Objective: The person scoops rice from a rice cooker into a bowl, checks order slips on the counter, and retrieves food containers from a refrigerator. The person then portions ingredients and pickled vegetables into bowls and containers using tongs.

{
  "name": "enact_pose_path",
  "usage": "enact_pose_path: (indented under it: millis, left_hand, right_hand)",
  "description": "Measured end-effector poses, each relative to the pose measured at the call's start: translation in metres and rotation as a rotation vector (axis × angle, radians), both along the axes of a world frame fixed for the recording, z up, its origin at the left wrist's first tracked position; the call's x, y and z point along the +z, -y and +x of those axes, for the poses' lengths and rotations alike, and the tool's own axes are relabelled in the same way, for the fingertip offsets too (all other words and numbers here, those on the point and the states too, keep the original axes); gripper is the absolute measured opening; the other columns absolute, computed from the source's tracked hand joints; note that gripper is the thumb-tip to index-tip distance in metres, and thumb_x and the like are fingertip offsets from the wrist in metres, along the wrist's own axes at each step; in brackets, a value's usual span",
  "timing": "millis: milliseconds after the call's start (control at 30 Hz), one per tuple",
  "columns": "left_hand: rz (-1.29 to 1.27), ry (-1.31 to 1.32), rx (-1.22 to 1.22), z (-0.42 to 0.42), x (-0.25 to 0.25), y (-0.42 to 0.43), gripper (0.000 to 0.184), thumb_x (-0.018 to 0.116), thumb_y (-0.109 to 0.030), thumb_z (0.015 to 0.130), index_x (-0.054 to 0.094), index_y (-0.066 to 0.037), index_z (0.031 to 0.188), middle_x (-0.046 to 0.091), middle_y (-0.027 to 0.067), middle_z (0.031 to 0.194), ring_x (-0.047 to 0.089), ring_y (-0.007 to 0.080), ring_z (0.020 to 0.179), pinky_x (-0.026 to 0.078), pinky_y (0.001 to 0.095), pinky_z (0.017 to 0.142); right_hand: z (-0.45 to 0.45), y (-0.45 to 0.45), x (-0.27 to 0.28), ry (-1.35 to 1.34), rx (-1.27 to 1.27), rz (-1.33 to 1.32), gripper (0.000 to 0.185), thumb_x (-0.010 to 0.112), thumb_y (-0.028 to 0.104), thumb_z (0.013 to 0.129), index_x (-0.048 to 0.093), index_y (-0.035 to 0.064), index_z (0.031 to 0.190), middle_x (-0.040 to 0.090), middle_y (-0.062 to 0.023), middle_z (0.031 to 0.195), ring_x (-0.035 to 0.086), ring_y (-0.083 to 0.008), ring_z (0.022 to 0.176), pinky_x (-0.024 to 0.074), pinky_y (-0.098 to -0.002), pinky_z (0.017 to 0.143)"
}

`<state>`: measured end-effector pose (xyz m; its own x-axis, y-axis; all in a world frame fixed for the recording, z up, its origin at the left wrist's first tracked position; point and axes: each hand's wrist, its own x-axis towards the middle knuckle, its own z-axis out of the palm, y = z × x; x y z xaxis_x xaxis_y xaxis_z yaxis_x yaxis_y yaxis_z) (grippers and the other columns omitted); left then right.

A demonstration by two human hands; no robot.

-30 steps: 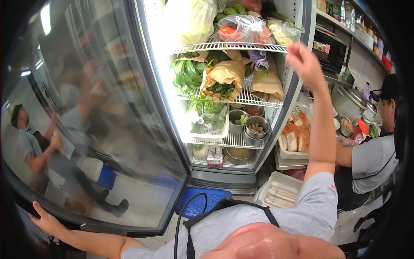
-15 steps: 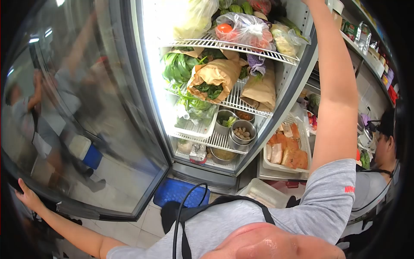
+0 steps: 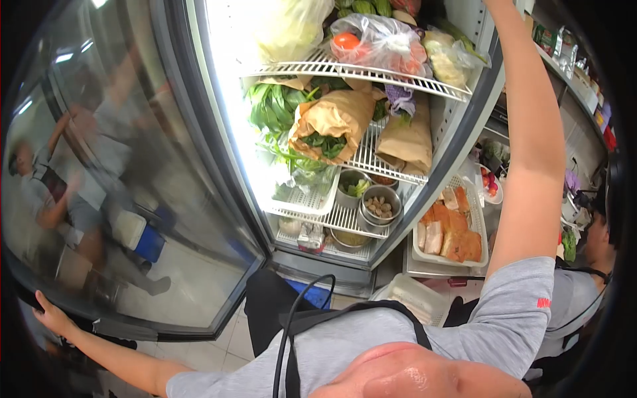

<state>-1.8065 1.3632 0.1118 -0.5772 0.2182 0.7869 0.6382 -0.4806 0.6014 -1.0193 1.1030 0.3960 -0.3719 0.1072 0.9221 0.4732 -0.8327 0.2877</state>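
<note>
My left hand [image 3: 53,317] is at the lower left, at the outer edge of the open glass fridge door [image 3: 179,292], its thumb and visible fingers apart. My right arm reaches up along the fridge's right side; the hand is cut off by the top edge of the view. Inside the fridge, a paper bag of leafy greens [image 3: 332,126] and another brown paper bag [image 3: 406,142] lie on the middle shelf. Above them sits a clear plastic bag with tomatoes [image 3: 381,46]. Lower down are a white basket of greens [image 3: 308,199] and a metal pot of small round items [image 3: 379,207].
A white basket of meat slabs [image 3: 451,232] stands right of the fridge, above a pale plastic container [image 3: 415,298]. A co-worker in grey [image 3: 574,298] is at the far right. A blue crate [image 3: 308,292] lies on the floor, partly behind my leg.
My right hand has risen from beside the upper shelf to out of view. My left hand has shifted left with the door edge. My dark-clad leg now covers part of the blue crate.
</note>
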Motion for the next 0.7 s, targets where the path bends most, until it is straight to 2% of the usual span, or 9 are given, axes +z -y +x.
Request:
enact_pose_path:
  millis: [100, 200, 333, 367, 400, 467, 567, 633, 700]
  left_hand:
    - [-0.022, 0.023, -0.078, -0.002, 0.002, -0.006, 0.051, 0.056, -0.037, 0.078, 0.048, 0.008, 0.102, 0.054, 0.0136, 0.099, 0.05, 0.019, 0.085, 0.039, 0.0281, 0.076]
    - [-0.045, -0.008, 0.002, -0.016, 0.0, -0.02, 0.067, 0.059, -0.044, 0.073, 0.044, 0.01, 0.108, 0.052, 0.018, 0.105, 0.05, 0.0226, 0.09, 0.037, 0.0283, 0.082]
    - [0.017, -0.078, 0.035, 0.012, 0.01, -0.011, 0.055, 0.056, -0.036, 0.078, 0.046, 0.01, 0.107, 0.051, 0.0168, 0.108, 0.049, 0.0201, 0.093, 0.036, 0.0288, 0.083]
    - [0.042, -0.099, -0.034, -0.01, 0.004, -0.025, 0.051, 0.055, -0.032, 0.08, 0.046, 0.009, 0.108, 0.051, 0.0152, 0.11, 0.049, 0.0187, 0.093, 0.037, 0.0285, 0.084]
    - [0.087, -0.193, 0.039, -0.007, 0.006, -0.025, 0.053, 0.055, -0.033, 0.08, 0.046, 0.01, 0.109, 0.05, 0.0145, 0.112, 0.049, 0.0178, 0.093, 0.037, 0.0279, 0.084]
    - [0.093, -0.041, -0.119, -0.033, -0.006, -0.045, 0.055, 0.055, -0.035, 0.08, 0.045, 0.01, 0.11, 0.049, 0.014, 0.113, 0.05, 0.0178, 0.094, 0.037, 0.0268, 0.085]
    - [-0.081, -0.056, -0.199, -0.069, -0.014, -0.059, 0.074, 0.055, -0.051, 0.069, 0.04, 0.007, 0.113, 0.046, 0.0258, 0.109, 0.048, 0.036, 0.094, 0.037, 0.0408, 0.083]
    - [-0.102, -0.191, -0.039, -0.132, -0.019, -0.089, 0.085, 0.061, -0.056, 0.064, 0.037, 0.008, 0.114, 0.047, 0.0277, 0.105, 0.049, 0.0317, 0.091, 0.04, 0.0425, 0.077]
    - [0.01, -0.179, 0.017, -0.084, -0.011, -0.072, 0.074, 0.058, -0.05, 0.07, 0.039, 0.007, 0.113, 0.048, 0.026, 0.104, 0.051, 0.0317, 0.087, 0.042, 0.0384, 0.074]
  right_hand:
    - [0.006, -0.003, 0.002, 0.036, -0.016, 0.035, 0.036, 0.05, 0.021, 0.064, 0.05, 0.0065, 0.096, 0.048, -0.0132, 0.097, 0.043, -0.0292, 0.096, 0.0326, -0.0438, 0.08]
    - [-0.006, -0.003, -0.002, -0.039, 0.007, 0.009, 0.033, 0.049, 0.02, 0.065, 0.05, 0.0059, 0.094, 0.048, -0.0136, 0.096, 0.043, -0.0295, 0.096, 0.0327, -0.0431, 0.08]
    - [-0.012, 0.001, -0.001, -0.053, 0.062, -0.02, 0.029, 0.049, 0.019, 0.066, 0.05, 0.0042, 0.091, 0.049, -0.0146, 0.095, 0.044, -0.0303, 0.094, 0.034, -0.0419, 0.079]
    - [-0.01, 0.003, 0.0, -0.028, 0.049, -0.025, 0.027, 0.048, 0.018, 0.066, 0.05, 0.0037, 0.09, 0.05, -0.015, 0.094, 0.044, -0.0305, 0.093, 0.0345, -0.0414, 0.079]
    - [-0.007, 0.002, -0.001, -0.009, 0.039, -0.039, 0.026, 0.048, 0.017, 0.067, 0.05, 0.0032, 0.089, 0.05, -0.0153, 0.093, 0.045, -0.0307, 0.092, 0.0351, -0.0408, 0.078]
    - [-0.006, 0.003, 0.001, 0.003, 0.077, -0.074, 0.026, 0.047, 0.017, 0.068, 0.05, 0.0024, 0.089, 0.051, -0.0159, 0.091, 0.046, -0.0311, 0.089, 0.0362, -0.0399, 0.077]
    - [-0.006, 0.005, 0.001, 0.04, 0.095, -0.104, 0.025, 0.046, 0.015, 0.069, 0.051, 0.0015, 0.089, 0.051, -0.0166, 0.087, 0.047, -0.0311, 0.087, 0.0373, -0.0383, 0.077]
    - [-0.013, 0.004, -0.001, 0.058, 0.084, -0.101, 0.024, 0.046, 0.014, 0.07, 0.051, 0.0007, 0.089, 0.051, -0.0168, 0.086, 0.048, -0.0312, 0.086, 0.0377, -0.0375, 0.078]
    - [-0.02, -0.001, -0.006, 0.068, 0.067, -0.079, 0.022, 0.045, 0.013, 0.073, 0.051, -0.0002, 0.089, 0.051, -0.017, 0.087, 0.047, -0.0314, 0.086, 0.0379, -0.037, 0.078]
